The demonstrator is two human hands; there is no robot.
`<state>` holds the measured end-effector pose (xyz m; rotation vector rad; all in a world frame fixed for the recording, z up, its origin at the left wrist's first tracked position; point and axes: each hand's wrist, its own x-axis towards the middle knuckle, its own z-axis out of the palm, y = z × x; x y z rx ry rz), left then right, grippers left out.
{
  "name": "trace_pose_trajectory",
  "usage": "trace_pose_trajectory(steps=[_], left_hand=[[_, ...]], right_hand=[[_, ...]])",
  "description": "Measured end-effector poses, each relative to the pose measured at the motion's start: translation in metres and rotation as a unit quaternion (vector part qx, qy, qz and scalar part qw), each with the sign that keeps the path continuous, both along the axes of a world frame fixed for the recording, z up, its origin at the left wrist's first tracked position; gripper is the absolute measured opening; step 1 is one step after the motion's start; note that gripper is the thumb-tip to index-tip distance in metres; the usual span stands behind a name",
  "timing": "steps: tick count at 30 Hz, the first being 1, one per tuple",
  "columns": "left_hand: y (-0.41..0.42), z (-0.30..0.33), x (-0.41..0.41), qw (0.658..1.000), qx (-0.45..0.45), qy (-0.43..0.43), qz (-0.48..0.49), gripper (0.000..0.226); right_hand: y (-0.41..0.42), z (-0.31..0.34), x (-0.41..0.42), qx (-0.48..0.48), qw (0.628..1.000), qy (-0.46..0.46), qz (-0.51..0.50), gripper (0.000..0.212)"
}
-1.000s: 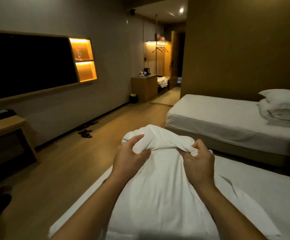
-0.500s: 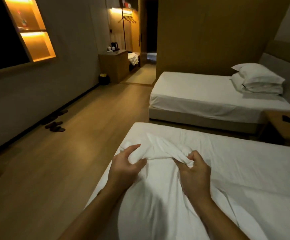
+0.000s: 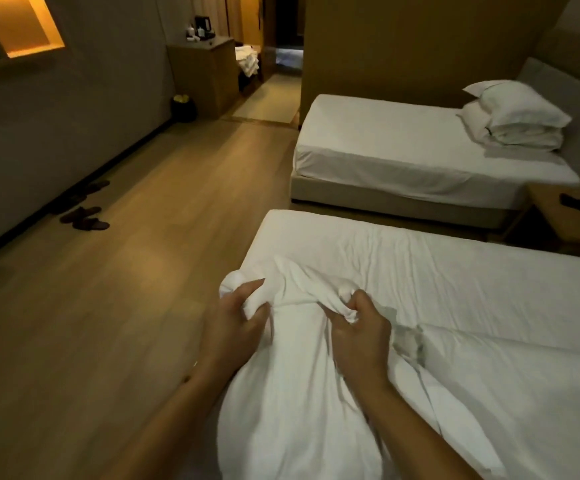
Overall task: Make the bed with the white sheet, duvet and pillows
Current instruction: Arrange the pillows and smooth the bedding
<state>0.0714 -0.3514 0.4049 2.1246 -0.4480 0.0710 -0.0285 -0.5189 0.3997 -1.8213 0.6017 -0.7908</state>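
Gripping a bunched fold of the white duvet (image 3: 302, 393), the left hand (image 3: 233, 327) and right hand (image 3: 359, 336) curl their fingers round the cloth. Duvet lies on the near bed (image 3: 420, 271), at its foot end; two stacked pillows (image 3: 513, 116) sit on the far bed (image 3: 402, 147) beyond it.

Open wooden floor (image 3: 136, 271) lies left of the near bed (image 3: 454, 271); slippers (image 3: 84, 214) sit by the wall. A narrow gap separates it from the far bed (image 3: 402, 150).

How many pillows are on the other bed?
2: one pillow lies on top of another pillow, stacked at the head of the far bed. More could be out of view.
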Motion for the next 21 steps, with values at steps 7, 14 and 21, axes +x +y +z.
trace_pose_trajectory(steps=[7,14,21], left_hand=[[-0.006,-0.024,0.059,0.991,0.069,-0.099,-0.061,0.054],[0.008,-0.104,0.046,0.916,0.362,0.141,-0.102,0.093],[-0.024,-0.141,-0.004,0.910,0.352,0.144,-0.165,0.109]], right_hand=[[-0.006,0.005,0.043,-0.091,0.994,0.062,-0.004,0.016],[-0.025,-0.067,0.039,-0.129,0.886,0.435,0.096,0.080],[-0.050,-0.069,0.001,-0.128,0.877,0.461,0.045,0.081]])
